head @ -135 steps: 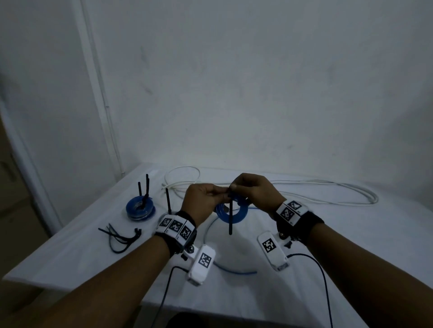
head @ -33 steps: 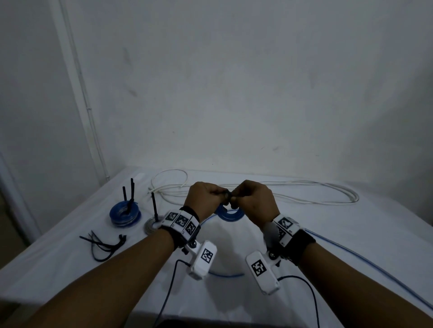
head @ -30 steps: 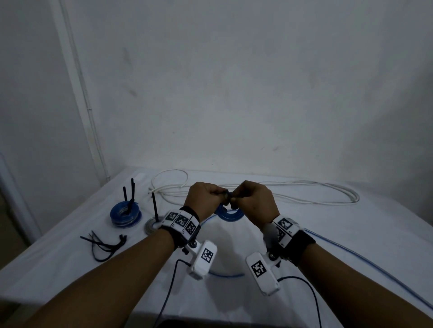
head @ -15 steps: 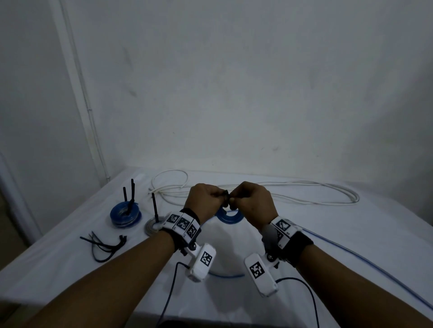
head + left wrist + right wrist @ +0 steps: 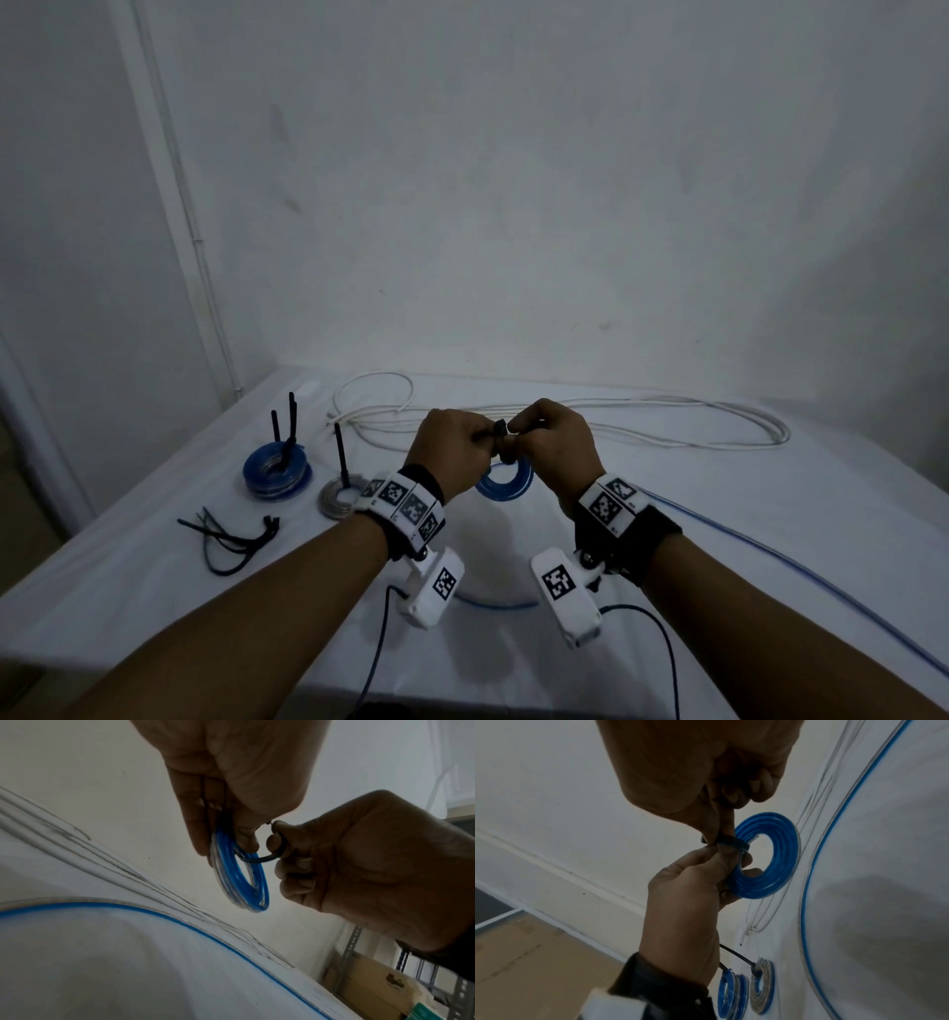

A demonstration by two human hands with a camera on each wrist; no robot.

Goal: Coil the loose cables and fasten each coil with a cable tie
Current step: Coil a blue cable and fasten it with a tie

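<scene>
A small blue cable coil hangs between my two hands above the white table. My left hand grips the coil's top rim and pinches the black cable tie wrapped round it. My right hand pinches the same tie from the other side. In the left wrist view the tie forms a small loop from the coil to the right hand's fingers. The tie's tail is hidden in the hands.
Two tied blue coils and a tied grey coil lie at the left, tie ends sticking up. Spare black ties lie near the left edge. A loose white cable spreads along the back; a loose blue cable runs right.
4.5 s ago the tie's long tail hung straight down below my hands; now it no longer hangs there and only a small loop shows. In the last second both hands stayed nearly still.
</scene>
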